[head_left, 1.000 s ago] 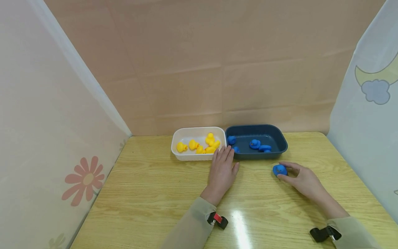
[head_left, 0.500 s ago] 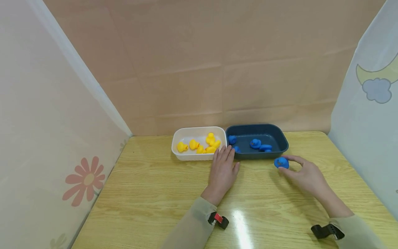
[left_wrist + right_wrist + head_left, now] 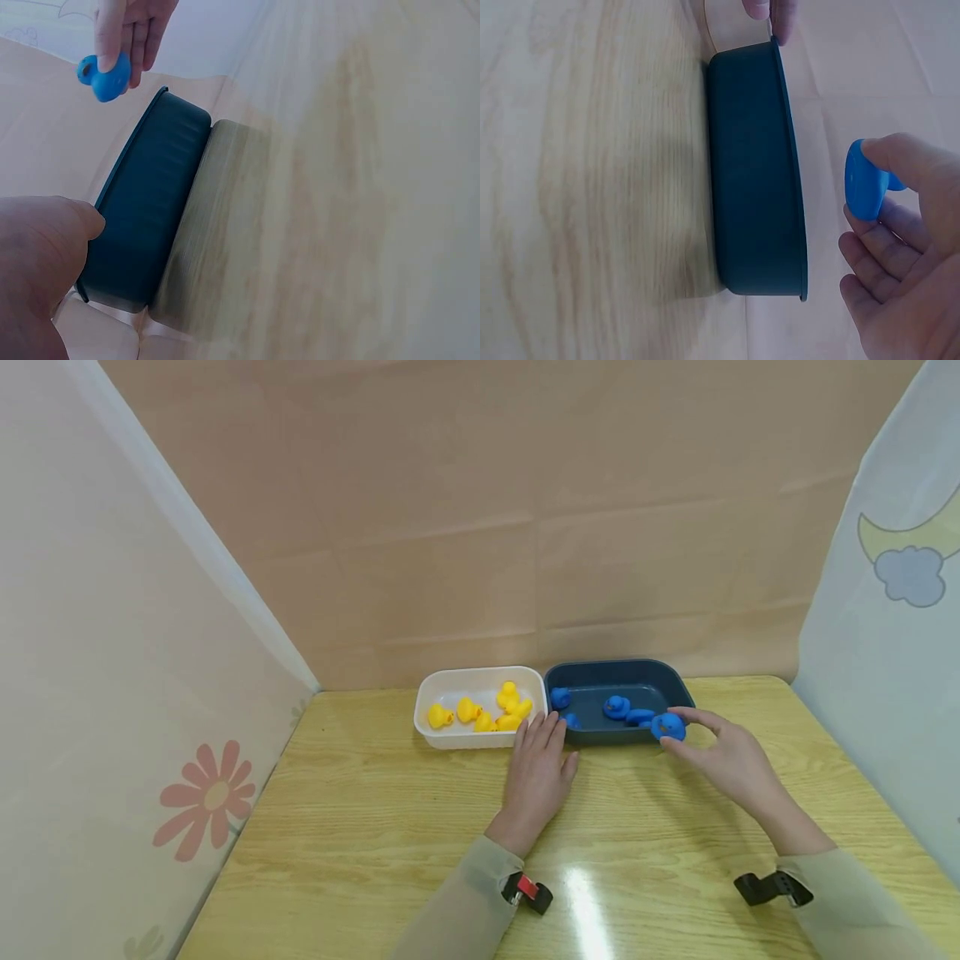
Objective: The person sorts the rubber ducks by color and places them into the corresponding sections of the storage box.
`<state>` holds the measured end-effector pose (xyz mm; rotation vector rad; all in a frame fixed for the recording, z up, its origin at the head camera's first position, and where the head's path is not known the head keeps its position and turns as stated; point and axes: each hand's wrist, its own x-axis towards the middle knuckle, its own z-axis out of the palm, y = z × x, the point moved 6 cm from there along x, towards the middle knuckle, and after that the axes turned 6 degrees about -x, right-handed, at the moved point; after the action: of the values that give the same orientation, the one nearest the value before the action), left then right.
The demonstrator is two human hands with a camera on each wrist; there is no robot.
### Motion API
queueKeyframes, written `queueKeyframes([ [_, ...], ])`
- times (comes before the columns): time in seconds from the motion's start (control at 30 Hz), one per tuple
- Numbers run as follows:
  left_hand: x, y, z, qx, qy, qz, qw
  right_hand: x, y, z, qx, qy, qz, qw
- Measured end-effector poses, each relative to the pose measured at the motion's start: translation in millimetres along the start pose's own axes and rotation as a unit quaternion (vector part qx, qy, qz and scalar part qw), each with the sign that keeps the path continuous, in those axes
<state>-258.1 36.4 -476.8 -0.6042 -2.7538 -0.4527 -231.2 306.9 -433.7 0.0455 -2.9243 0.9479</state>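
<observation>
Between thumb and fingers my right hand [image 3: 738, 767] pinches a blue rubber duck [image 3: 667, 727]. In the head view the duck overlaps the front right corner of the dark blue tray [image 3: 600, 737]; both wrist views show the duck [image 3: 865, 184] raised above the rim level. Several other blue ducks [image 3: 617, 707] lie inside that tray. My left hand [image 3: 536, 772] rests with extended fingers where the two trays meet, fingertips at their front rims. Left of it, the white tray [image 3: 468, 741] holds several yellow ducks [image 3: 440, 716].
Both trays stand side by side at the back of the wooden table [image 3: 360, 827], close to a beige backdrop [image 3: 442, 560]. Pale printed curtains [image 3: 885, 635] flank the table on both sides. Each wrist wears a black strap with a camera [image 3: 772, 889].
My right hand has lifted the blue duck from near the table surface, moving it away from me and then slightly left to the dark tray's corner. The left hand stays in place.
</observation>
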Motion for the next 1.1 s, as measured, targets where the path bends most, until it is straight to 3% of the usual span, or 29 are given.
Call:
queueKeyframes([
  [0.43, -2.0, -2.0, -1.1, -0.006, 0.005, 0.002, 1.0000, 32.1, -22.1, 17.0, 0.019, 0.003, -0.023, 1.000],
  [1.1, -4.8, -6.2, -1.5, 0.010, 0.001, 0.003, 0.9999, 70.7, -50.5, 46.5, -0.006, 0.002, -0.064, 0.998],
])
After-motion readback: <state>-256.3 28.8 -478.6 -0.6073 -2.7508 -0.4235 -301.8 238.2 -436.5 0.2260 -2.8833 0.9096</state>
